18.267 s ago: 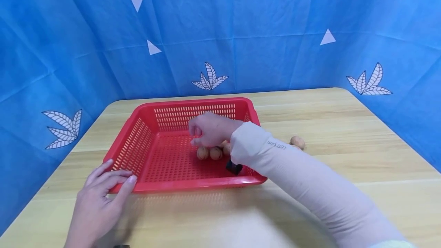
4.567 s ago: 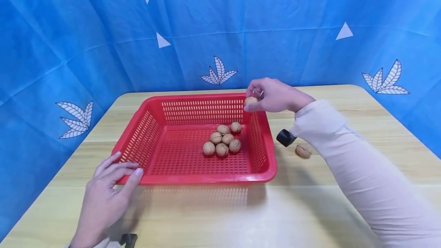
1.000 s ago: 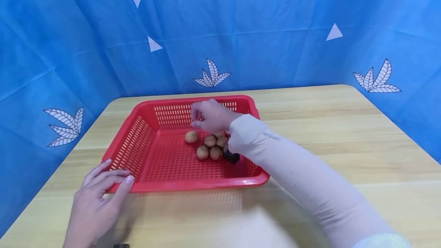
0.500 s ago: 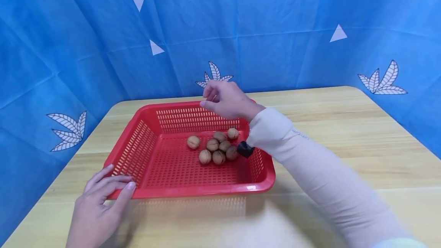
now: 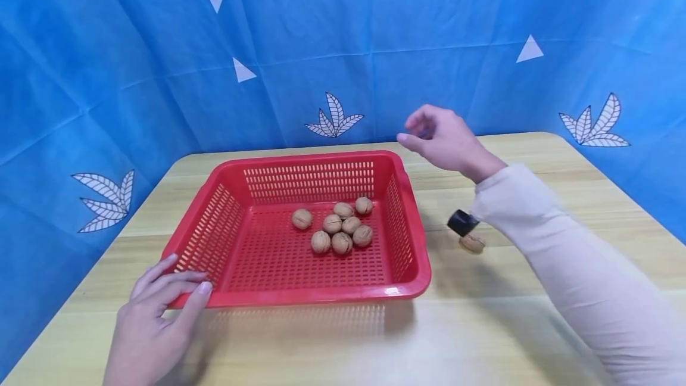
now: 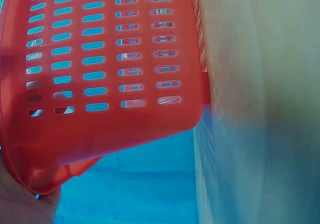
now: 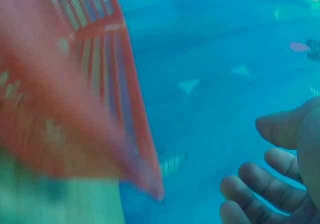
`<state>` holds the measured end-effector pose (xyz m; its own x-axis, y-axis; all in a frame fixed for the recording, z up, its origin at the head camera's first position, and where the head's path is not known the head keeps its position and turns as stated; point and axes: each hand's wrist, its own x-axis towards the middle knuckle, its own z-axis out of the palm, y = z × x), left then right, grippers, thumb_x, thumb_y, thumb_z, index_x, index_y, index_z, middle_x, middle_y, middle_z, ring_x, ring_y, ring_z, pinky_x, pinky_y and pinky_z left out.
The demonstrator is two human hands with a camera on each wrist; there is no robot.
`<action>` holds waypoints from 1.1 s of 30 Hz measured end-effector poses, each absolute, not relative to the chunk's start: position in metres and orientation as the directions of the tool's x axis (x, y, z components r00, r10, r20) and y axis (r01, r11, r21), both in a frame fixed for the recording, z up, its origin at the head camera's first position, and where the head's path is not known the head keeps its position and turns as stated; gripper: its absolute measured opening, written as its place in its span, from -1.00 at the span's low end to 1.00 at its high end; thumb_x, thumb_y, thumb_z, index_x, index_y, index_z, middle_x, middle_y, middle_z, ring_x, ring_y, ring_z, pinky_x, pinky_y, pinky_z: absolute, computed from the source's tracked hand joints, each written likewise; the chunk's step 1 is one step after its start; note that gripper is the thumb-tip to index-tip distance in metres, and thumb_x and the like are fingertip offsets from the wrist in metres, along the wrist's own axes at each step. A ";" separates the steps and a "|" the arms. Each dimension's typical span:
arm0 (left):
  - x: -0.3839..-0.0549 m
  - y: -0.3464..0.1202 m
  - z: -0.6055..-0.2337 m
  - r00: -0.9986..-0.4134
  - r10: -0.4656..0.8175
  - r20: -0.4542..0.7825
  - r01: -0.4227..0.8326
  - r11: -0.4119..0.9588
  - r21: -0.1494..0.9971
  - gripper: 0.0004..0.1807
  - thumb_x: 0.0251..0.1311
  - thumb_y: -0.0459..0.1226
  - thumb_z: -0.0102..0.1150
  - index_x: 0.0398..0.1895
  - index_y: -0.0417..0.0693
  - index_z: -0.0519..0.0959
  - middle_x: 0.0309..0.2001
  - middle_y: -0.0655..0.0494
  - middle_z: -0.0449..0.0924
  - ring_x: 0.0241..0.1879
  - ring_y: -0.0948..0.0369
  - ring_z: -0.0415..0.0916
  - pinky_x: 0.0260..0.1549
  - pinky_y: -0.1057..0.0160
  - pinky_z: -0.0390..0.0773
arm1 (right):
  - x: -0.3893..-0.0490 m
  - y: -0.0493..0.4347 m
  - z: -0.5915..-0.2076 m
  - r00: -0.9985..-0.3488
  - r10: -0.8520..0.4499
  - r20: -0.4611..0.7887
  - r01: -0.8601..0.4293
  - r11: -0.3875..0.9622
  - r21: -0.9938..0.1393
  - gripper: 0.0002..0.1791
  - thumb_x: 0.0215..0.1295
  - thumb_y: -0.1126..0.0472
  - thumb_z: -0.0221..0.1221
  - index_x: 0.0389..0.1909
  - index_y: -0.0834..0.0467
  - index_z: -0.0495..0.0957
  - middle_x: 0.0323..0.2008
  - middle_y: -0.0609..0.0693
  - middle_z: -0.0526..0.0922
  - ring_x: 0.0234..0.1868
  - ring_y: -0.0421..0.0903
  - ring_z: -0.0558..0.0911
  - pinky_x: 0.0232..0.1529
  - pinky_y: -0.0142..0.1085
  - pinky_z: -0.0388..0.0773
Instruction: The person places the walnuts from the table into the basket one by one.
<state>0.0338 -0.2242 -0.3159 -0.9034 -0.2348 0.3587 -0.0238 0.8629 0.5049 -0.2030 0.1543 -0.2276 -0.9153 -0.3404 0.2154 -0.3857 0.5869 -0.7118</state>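
A red plastic basket [image 5: 300, 298] with slotted walls holds several walnuts [image 5: 342, 243], most bunched toward its right side. A lone walnut [image 5: 302, 218] lies left of the bunch. My left hand [image 5: 152, 317] grips the basket's near left corner, with the thumb on the front rim and fingers over the side rim. Beyond the basket's right rim, my right hand [image 5: 447, 139] is raised with loosely bent fingers and nothing between them. The right wrist view shows its thumb and fingers [image 7: 270, 189] apart. Below the right wrist, a walnut [image 5: 472, 244] lies on the table, partly covered by the wrist camera.
The light wooden table [image 5: 343, 344] has rounded far corners. A blue cloth [image 5: 300, 28] with white triangles and leaf prints hangs behind and at both sides. A black wrist camera [image 5: 462, 223] juts from the right sleeve.
My right hand has risen out of the basket and moved right, past its rim. The lone walnut stays in the basket where that hand was. The left hand keeps its place on the corner.
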 end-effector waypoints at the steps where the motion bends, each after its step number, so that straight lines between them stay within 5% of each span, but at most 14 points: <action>1: 0.034 -0.224 -0.315 -0.904 -0.237 0.356 -0.025 0.861 0.509 -0.70 0.21 -0.09 0.28 -0.21 -0.15 0.69 -0.07 -0.12 0.65 0.29 -0.11 0.21 -0.16 -0.40 0.47 | -0.203 0.164 -0.229 -0.919 -0.340 0.201 -0.377 0.604 -0.703 -0.62 0.33 0.03 0.21 -0.03 0.22 0.45 -0.10 0.14 0.55 -0.07 0.04 0.55 -0.12 -0.11 0.51; 6: 0.035 -0.223 -0.316 -0.905 -0.238 0.353 -0.024 0.856 0.516 -0.68 0.21 -0.07 0.28 -0.18 -0.14 0.69 -0.08 -0.09 0.66 0.29 -0.10 0.21 -0.17 -0.42 0.45 | -0.201 0.206 -0.246 -0.903 -0.427 0.040 -0.348 0.676 -0.650 -0.64 0.35 0.04 0.19 -0.04 0.22 0.45 -0.12 0.12 0.56 -0.10 0.06 0.58 -0.15 -0.13 0.56; 14: 0.036 -0.221 -0.316 -0.897 -0.225 0.379 0.000 0.860 0.510 -0.73 0.19 -0.11 0.30 -0.25 -0.14 0.70 -0.09 -0.10 0.66 0.27 -0.09 0.23 -0.15 -0.39 0.46 | -0.194 0.249 -0.286 -0.763 -0.594 -0.257 -0.400 0.745 -0.534 -0.54 0.16 0.02 0.36 -0.08 0.23 0.48 -0.17 0.04 0.58 -0.14 -0.01 0.56 -0.13 -0.11 0.54; 26: 0.031 -0.223 -0.316 -0.895 -0.203 0.396 0.015 0.876 0.482 -0.77 0.19 -0.15 0.30 -0.29 -0.15 0.71 -0.06 -0.15 0.64 0.28 -0.12 0.22 -0.09 -0.41 0.38 | -0.190 0.254 -0.307 -0.748 -0.555 -0.365 -0.354 0.798 -0.488 -0.50 0.09 -0.09 0.39 -0.14 0.17 0.48 -0.32 -0.02 0.55 -0.35 -0.11 0.52 -0.27 -0.22 0.46; 33: 0.033 -0.223 -0.317 -0.895 -0.206 0.396 0.019 0.869 0.494 -0.77 0.22 -0.15 0.27 -0.31 -0.15 0.71 -0.05 -0.17 0.64 0.29 -0.13 0.20 -0.01 -0.42 0.30 | -0.187 0.248 -0.309 -0.743 -0.535 -0.401 -0.278 0.793 -0.542 -0.62 0.19 0.05 0.34 -0.15 0.18 0.46 -0.44 0.00 0.56 -0.48 -0.09 0.58 -0.32 -0.23 0.45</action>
